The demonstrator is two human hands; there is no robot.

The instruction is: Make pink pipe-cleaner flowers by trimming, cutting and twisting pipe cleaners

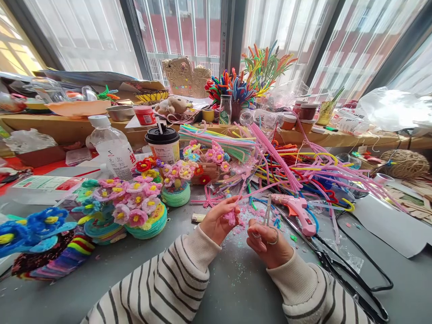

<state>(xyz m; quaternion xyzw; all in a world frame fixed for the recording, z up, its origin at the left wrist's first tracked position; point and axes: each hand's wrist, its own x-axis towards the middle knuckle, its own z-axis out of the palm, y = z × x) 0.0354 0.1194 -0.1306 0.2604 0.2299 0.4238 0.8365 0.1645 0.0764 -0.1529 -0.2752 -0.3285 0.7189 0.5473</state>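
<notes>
My left hand (pixel 221 219) is closed on a pink pipe cleaner (pixel 261 188), whose long straight end sticks out to the right from between thumb and fingers. A bunched pink fuzzy part (pixel 231 218) shows in the palm. In my right hand (pixel 269 240) is a small pair of scissors (pixel 267 215), blades pointing up and finger loops around my fingers. The blades look nearly closed and stand just right of the left hand. Pink fluff and clippings (pixel 249 216) lie scattered on the grey table (pixel 232 288) below and beyond both hands.
At left stand pots of pipe-cleaner flowers (pixel 138 211), a water bottle (pixel 113 148) and a lidded cup (pixel 163 144). A pink glue gun (pixel 299 211) with a black cord lies right of my hands. Behind are heaps of pipe cleaners (pixel 276 157) and a cluttered shelf (pixel 199 130).
</notes>
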